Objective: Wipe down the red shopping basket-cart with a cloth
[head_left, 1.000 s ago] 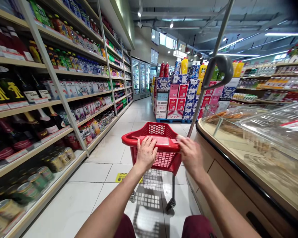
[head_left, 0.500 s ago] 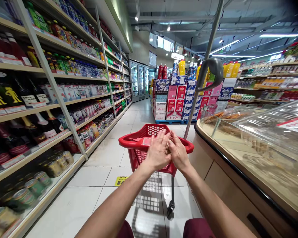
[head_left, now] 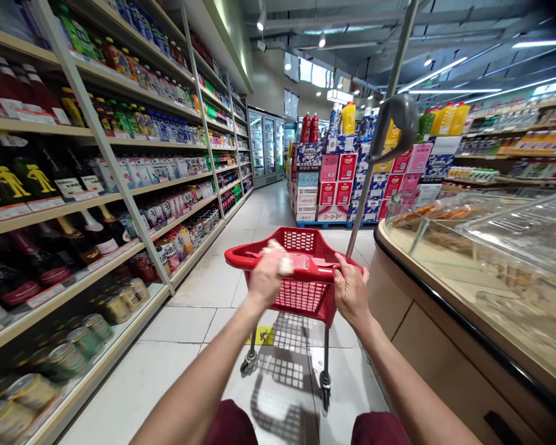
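In front of me stands a red plastic shopping cart on thin grey legs with castors. My right hand is closed around the right end of its red handle. Over the left part of the handle is my left hand, smeared by motion. A whitish blurred patch shows at its fingers, and I cannot make out whether this is brightly lit fingers or something held. A grey pole with a dark grey hook-shaped piece rises from the cart's right side.
Drink shelves run along the left, with cans low down. A glass-topped food counter borders the right. Ahead, stacked cartons stand on a blue pallet. Glass-door coolers line the back. A yellow floor sticker lies beneath the cart.
My hands were together above the handle and have come apart. The left has moved left, while the right has taken hold of the handle's right end. The view has shifted slightly left.
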Available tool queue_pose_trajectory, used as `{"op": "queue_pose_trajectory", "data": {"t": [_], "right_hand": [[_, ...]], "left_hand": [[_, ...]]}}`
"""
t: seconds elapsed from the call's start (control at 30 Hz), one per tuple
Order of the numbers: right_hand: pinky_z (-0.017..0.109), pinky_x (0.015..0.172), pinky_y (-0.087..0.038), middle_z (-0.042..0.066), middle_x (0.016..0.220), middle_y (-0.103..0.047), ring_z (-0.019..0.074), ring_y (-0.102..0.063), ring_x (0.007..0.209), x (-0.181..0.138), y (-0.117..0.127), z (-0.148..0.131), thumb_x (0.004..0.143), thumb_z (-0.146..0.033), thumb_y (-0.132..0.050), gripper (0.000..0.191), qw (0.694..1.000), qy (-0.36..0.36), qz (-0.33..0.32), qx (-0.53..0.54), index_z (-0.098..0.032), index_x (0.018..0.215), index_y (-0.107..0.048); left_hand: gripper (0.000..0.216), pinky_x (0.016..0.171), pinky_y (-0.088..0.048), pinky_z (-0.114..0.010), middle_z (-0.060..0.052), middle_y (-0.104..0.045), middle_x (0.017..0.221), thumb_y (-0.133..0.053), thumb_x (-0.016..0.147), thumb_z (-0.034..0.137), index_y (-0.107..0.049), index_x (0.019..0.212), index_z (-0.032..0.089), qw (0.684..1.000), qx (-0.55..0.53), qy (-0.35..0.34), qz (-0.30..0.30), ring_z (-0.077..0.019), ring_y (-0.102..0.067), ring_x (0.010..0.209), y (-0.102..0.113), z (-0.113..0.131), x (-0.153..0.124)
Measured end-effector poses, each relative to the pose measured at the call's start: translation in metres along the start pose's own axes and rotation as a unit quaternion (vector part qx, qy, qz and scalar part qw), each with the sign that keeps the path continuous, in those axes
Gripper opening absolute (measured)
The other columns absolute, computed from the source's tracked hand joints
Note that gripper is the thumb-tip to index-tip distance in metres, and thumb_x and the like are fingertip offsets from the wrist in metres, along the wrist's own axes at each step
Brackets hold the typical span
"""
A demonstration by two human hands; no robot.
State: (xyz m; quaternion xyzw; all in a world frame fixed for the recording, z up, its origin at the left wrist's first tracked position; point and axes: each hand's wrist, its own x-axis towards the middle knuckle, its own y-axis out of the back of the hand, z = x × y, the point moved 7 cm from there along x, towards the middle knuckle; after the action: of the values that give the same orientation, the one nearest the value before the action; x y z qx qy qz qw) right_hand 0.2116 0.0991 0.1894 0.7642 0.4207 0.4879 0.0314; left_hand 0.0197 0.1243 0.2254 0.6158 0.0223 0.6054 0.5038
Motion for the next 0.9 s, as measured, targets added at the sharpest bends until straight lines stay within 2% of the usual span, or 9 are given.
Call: {"op": "queue_pose_trajectory", "data": {"t": [0.1, 0.17, 0.23, 0.3, 0.37, 0.5, 0.57, 0.77, 0.9], "right_hand": [[0.061, 0.098, -0.018, 0.007, 0.102, -0.062, 0.0226, -0.053, 0.099, -0.002, 0.0, 0.0, 0.086, -0.035, -0.027, 0.045, 1.0, 0.007, 0.0, 0.008, -0.022, 0.126, -0.041], [0.061, 0.098, -0.018, 0.007, 0.102, -0.062, 0.0229, -0.053, 0.1, -0.002, 0.002, 0.003, 0.085, -0.034, -0.028, 0.045, 1.0, 0.0, 0.0, 0.012, -0.022, 0.127, -0.039], [0.061, 0.099, -0.018, 0.006, 0.101, -0.063, 0.0223, -0.054, 0.1, -0.003, 0.005, 0.005, 0.085, -0.033, -0.027, 0.045, 1.0, -0.01, 0.003, 0.02, -0.022, 0.128, -0.038], [0.06, 0.1, -0.017, 0.005, 0.099, -0.063, 0.0215, -0.055, 0.099, -0.003, 0.007, 0.004, 0.085, -0.032, -0.027, 0.045, 0.999, -0.015, 0.009, 0.031, -0.023, 0.128, -0.039], [0.06, 0.1, -0.016, 0.005, 0.098, -0.064, 0.0214, -0.055, 0.098, -0.004, 0.008, 0.002, 0.085, -0.032, -0.027, 0.044, 0.999, -0.017, 0.02, 0.04, -0.023, 0.127, -0.039], [0.06, 0.1, -0.016, 0.005, 0.096, -0.065, 0.0221, -0.056, 0.098, -0.008, 0.008, -0.002, 0.084, -0.034, -0.029, 0.045, 0.999, -0.012, 0.021, 0.048, -0.021, 0.126, -0.04], [0.059, 0.099, -0.017, 0.005, 0.096, -0.065, 0.0225, -0.056, 0.098, -0.009, 0.01, -0.001, 0.084, -0.034, -0.029, 0.045, 0.999, -0.008, 0.012, 0.047, -0.021, 0.126, -0.039], [0.057, 0.1, -0.017, 0.003, 0.095, -0.066, 0.0213, -0.056, 0.1, -0.013, 0.021, 0.001, 0.085, -0.033, -0.029, 0.045, 0.998, -0.004, 0.015, 0.054, -0.023, 0.128, -0.036], [0.056, 0.099, -0.018, 0.004, 0.094, -0.066, 0.0212, -0.057, 0.097, -0.016, 0.023, 0.002, 0.085, -0.032, -0.028, 0.044, 0.998, 0.002, 0.025, 0.05, -0.023, 0.127, -0.037]], "left_hand": [[0.039, 0.102, -0.038, -0.037, -0.009, -0.056, 0.121, -0.037, 0.08, 0.008, -0.052, 0.116, 0.015, 0.988, -0.006, -0.139, -0.06, -0.0167, -0.046, 0.118, -0.031, 0.052, 0.001], [0.038, 0.102, -0.038, -0.038, -0.008, -0.057, 0.12, -0.037, 0.081, 0.009, -0.053, 0.114, 0.016, 0.986, -0.016, -0.156, -0.064, -0.0165, -0.047, 0.117, -0.03, 0.051, 0.0], [0.038, 0.1, -0.04, -0.037, -0.007, -0.06, 0.116, -0.035, 0.081, 0.009, -0.054, 0.112, 0.018, 0.995, -0.025, -0.092, -0.029, -0.0159, -0.051, 0.112, -0.011, 0.02, 0.002], [0.037, 0.098, -0.042, -0.037, -0.006, -0.062, 0.113, -0.035, 0.081, 0.011, -0.054, 0.112, 0.018, 0.998, -0.001, 0.04, 0.041, -0.0175, -0.053, 0.108, 0.011, -0.02, 0.002], [0.037, 0.098, -0.041, -0.038, -0.007, -0.061, 0.114, -0.037, 0.08, 0.012, -0.053, 0.113, 0.017, 0.995, 0.019, 0.081, 0.049, -0.0193, -0.053, 0.109, 0.013, -0.028, 0.001], [0.035, 0.103, -0.036, -0.036, -0.01, -0.059, 0.117, -0.038, 0.081, 0.012, -0.053, 0.113, 0.013, 0.995, 0.001, -0.087, -0.046, -0.0186, -0.049, 0.114, -0.028, 0.041, 0.004], [0.034, 0.103, -0.036, -0.037, -0.011, -0.058, 0.119, -0.038, 0.082, 0.013, -0.053, 0.112, 0.013, 0.989, -0.005, -0.127, -0.071, -0.0186, -0.048, 0.116, -0.036, 0.059, 0.006], [0.032, 0.095, -0.042, -0.038, -0.006, -0.063, 0.108, -0.036, 0.081, 0.013, -0.055, 0.106, 0.018, 0.998, 0.008, 0.046, -0.037, -0.0198, -0.055, 0.104, 0.002, 0.01, 0.014], [0.031, 0.1, -0.038, -0.037, -0.009, -0.059, 0.115, -0.051, 0.076, 0.024, -0.054, 0.107, 0.016, 0.994, -0.01, -0.076, -0.079, -0.0225, -0.05, 0.112, -0.021, 0.064, 0.008]]}}
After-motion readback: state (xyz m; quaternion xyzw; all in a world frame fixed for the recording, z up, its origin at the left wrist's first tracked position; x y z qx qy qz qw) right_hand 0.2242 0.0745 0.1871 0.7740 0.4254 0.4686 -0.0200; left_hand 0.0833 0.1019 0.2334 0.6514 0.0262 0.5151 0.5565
